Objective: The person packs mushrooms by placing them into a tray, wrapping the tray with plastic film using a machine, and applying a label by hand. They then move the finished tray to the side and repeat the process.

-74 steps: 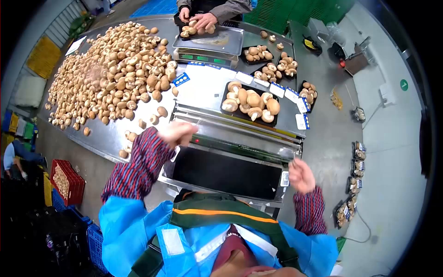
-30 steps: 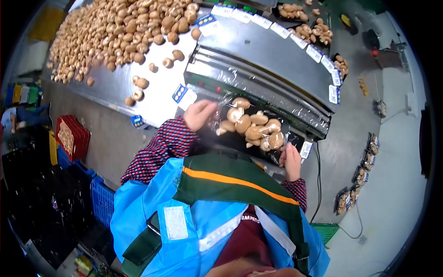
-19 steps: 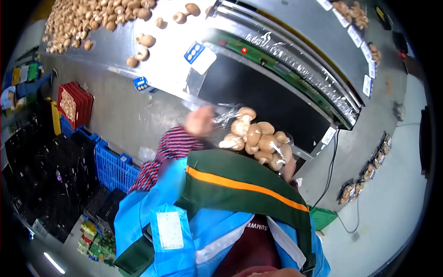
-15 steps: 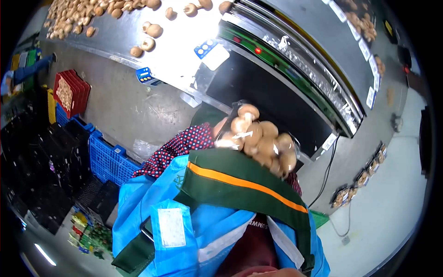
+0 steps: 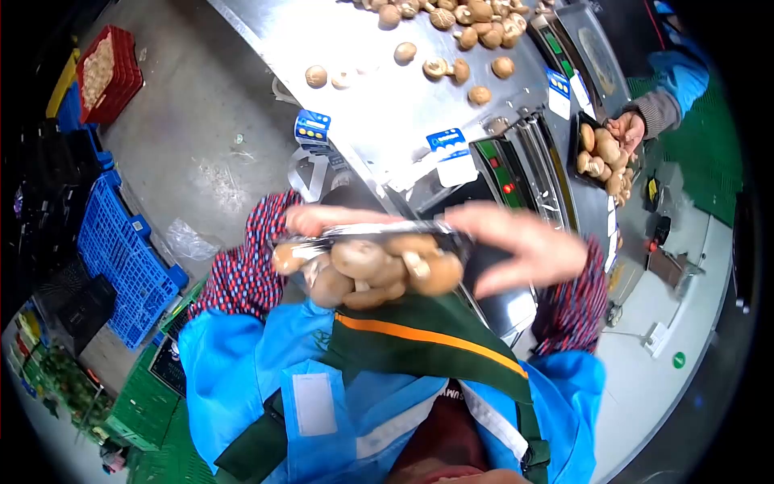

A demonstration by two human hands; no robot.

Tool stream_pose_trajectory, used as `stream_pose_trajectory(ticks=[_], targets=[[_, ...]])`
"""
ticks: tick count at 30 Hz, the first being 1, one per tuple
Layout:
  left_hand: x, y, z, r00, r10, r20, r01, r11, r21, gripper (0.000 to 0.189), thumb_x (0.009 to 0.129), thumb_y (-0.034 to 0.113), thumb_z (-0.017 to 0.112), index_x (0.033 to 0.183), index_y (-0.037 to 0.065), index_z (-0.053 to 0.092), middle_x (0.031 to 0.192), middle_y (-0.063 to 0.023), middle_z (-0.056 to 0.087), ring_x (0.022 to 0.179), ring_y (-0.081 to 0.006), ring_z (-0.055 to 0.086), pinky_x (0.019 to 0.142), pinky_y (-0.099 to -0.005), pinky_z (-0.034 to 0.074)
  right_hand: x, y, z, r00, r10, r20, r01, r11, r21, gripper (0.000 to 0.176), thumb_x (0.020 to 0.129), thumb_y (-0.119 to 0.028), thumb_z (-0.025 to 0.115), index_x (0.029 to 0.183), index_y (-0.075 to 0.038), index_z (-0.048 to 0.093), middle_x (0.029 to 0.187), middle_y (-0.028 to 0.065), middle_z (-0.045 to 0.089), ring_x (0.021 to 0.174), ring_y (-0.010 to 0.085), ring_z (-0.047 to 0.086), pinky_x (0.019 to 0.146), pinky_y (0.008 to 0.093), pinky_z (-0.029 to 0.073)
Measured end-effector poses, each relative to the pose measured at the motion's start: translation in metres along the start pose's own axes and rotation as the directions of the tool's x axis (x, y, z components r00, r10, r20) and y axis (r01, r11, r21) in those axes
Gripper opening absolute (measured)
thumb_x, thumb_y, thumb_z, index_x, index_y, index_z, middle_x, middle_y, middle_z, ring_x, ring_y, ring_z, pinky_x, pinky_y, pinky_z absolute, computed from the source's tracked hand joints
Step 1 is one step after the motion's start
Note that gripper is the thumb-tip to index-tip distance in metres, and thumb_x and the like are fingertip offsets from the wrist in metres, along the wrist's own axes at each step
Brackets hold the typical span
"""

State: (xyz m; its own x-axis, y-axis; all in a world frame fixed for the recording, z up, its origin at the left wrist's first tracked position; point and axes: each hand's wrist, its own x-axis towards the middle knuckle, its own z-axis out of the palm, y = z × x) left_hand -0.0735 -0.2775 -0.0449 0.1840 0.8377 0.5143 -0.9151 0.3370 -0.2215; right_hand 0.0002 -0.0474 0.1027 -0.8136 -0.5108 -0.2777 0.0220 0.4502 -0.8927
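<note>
Close to my chest, a black tray of brown mushrooms (image 5: 367, 270) under clear shiny film is tipped up, its mushroom side towards me. My left hand (image 5: 334, 218) grips its left end and back edge. Blurred by motion, my right hand (image 5: 532, 246) is at the tray's right end with fingers stretched out and thumb apart. Its fingertips meet or nearly meet the tray's edge; the exact contact is smeared. Behind that hand is the wrapping machine (image 5: 516, 173), partly hidden. A blue and white label card (image 5: 451, 153) stands beside it.
Loose mushrooms (image 5: 476, 32) lie on the steel table (image 5: 363, 97). At right, a co-worker's hand (image 5: 629, 129) is at another black tray of mushrooms (image 5: 601, 153). A blue crate (image 5: 121, 250) and a red crate of mushrooms (image 5: 121, 89) stand on the left.
The mushroom tray has moved left and tipped up on edge. My right hand has come into sight at its right end. The view has shifted, bringing in the co-worker's hand.
</note>
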Motion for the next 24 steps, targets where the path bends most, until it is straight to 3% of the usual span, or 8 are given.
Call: stream_pose_trajectory(ticks=[3, 5, 8, 13, 15, 17, 20, 24], targets=[[-0.024, -0.009, 0.018, 0.946, 0.302, -0.119, -0.295, 0.953, 0.069, 0.085, 0.073, 0.031, 0.071, 0.135, 0.0, 0.021, 0.113, -0.0179, 0.047, 0.101, -0.0284, 0.051, 0.08, -0.0356, 0.046, 0.084, 0.064, -0.057, 0.991, 0.125, -0.039, -0.13, 0.899, -0.419, 0.076, 0.077, -0.044, 0.067, 0.133, -0.003, 0.037, 0.131, 0.0188, 0.044, 0.122, 0.0329, 0.042, 0.101, 0.0391, 0.034], [-0.032, -0.008, 0.024, 0.861, 0.485, -0.15, -0.471, 0.874, 0.121, 0.083, 0.074, 0.031, 0.07, 0.134, 0.001, 0.022, 0.114, -0.0179, 0.047, 0.101, -0.0288, 0.051, 0.081, -0.0363, 0.046, 0.127, 0.101, -0.068, 0.762, 0.62, 0.187, -0.362, 0.648, -0.67, 0.088, 0.068, -0.054, 0.07, 0.133, -0.005, 0.037, 0.133, 0.0191, 0.042, 0.121, 0.0319, 0.043, 0.101, 0.0387, 0.035], [-0.044, 0.005, 0.03, 0.745, 0.657, -0.12, -0.64, 0.753, 0.149, 0.079, 0.074, 0.031, 0.069, 0.133, 0.002, 0.024, 0.115, -0.0178, 0.047, 0.102, -0.0292, 0.051, 0.081, -0.0374, 0.047, 0.159, 0.132, -0.071, 0.436, 0.795, 0.421, -0.374, 0.586, -0.719, 0.09, 0.059, -0.055, 0.075, 0.128, -0.007, 0.045, 0.119, 0.0179, 0.055, 0.109, 0.0316, 0.053, 0.092, 0.0367, 0.043], [-0.046, 0.046, 0.03, 0.711, 0.701, 0.051, -0.703, 0.709, 0.056, 0.074, 0.076, 0.03, 0.067, 0.132, 0.003, 0.028, 0.116, -0.0176, 0.047, 0.104, -0.03, 0.052, 0.083, -0.0392, 0.048, 0.153, 0.093, -0.067, 0.594, 0.753, 0.283, -0.382, 0.574, -0.725, 0.032, 0.068, -0.022, 0.07, 0.093, -0.004, 0.063, 0.087, 0.0095, 0.064, 0.086, 0.0219, 0.06, 0.084, 0.0377, 0.046], [-0.037, 0.057, 0.032, 0.733, 0.671, 0.113, -0.676, 0.736, 0.012, 0.072, 0.076, 0.029, 0.066, 0.132, 0.003, 0.029, 0.117, -0.0175, 0.047, 0.104, -0.0303, 0.052, 0.083, -0.04, 0.048, 0.116, 0.073, -0.043, 0.912, 0.272, 0.307, 0.106, 0.566, -0.818, 0.015, 0.07, -0.013, 0.063, 0.084, -0.008, 0.06, 0.075, 0.0098, 0.06, 0.078, 0.0253, 0.06, 0.091, 0.0398, 0.042], [-0.024, 0.066, 0.033, 0.754, 0.627, 0.197, -0.632, 0.774, -0.044, 0.069, 0.077, 0.029, 0.065, 0.131, 0.004, 0.03, 0.117, -0.0175, 0.047, 0.105, -0.0306, 0.052, 0.084, -0.0407, 0.048, 0.107, -0.029, -0.038, 0.998, -0.057, 0.014, 0.049, 0.669, -0.742, 0.01, 0.068, -0.004, 0.061, 0.074, -0.007, 0.053, 0.065, 0.0064, 0.048, 0.069, 0.0238, 0.056, 0.098, 0.0431, 0.038], [0.004, 0.071, 0.034, 0.809, 0.506, 0.299, -0.498, 0.86, -0.108, 0.066, 0.078, 0.028, 0.064, 0.13, 0.004, 0.033, 0.118, -0.0174, 0.047, 0.106, -0.0311, 0.052, 0.084, -0.0418, 0.049, 0.082, -0.089, -0.061, 0.982, -0.024, -0.186, -0.051, 0.92, -0.389, 0.013, 0.073, -0.007, 0.066, 0.084, -0.006, 0.058, 0.08, 0.0049, 0.059, 0.081, 0.0207, 0.06, 0.095, 0.041, 0.041], [0.019, 0.036, 0.032, 0.791, 0.586, -0.179, -0.544, 0.806, 0.233, 0.064, 0.079, 0.031, 0.061, 0.13, 0.004, 0.033, 0.122, -0.0182, 0.047, 0.106, -0.0317, 0.052, 0.086, -0.0443, 0.048, 0.085, -0.039, -0.045, 0.973, 0.041, -0.229, -0.093, 0.971, -0.22, 0.027, 0.074, -0.016, 0.07, 0.091, -0.001, 0.057, 0.085, 0.0093, 0.06, 0.082, 0.0221, 0.059, 0.079, 0.0321, 0.046]])
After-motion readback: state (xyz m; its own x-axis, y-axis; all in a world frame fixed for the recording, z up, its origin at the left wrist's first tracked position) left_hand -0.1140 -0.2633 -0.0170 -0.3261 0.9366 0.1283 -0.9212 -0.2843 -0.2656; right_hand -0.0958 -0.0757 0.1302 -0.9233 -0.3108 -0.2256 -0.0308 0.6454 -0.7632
